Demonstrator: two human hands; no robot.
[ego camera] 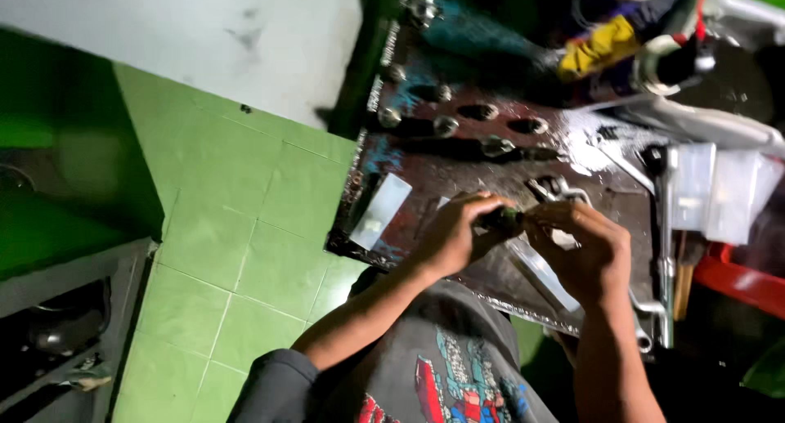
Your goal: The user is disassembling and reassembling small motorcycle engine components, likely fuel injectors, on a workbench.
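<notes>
Both hands meet over a greasy metal workbench (458, 165). My left hand (456, 231) is closed around a small dark cylindrical part (501, 219). My right hand (582, 251) pinches the other end of the same part with its fingertips. Just beyond the fingers lies a shiny wrench (556, 189) on the bench. The part is mostly hidden by my fingers.
Several sockets and bolts (446, 126) lie along the bench's far side. A long ratchet handle (664, 235) lies at the right, beside clear plastic boxes (719, 190) and a red tray (740, 280). A yellow rag (597, 49) sits at the back. Green floor tiles (245, 227) are at the left.
</notes>
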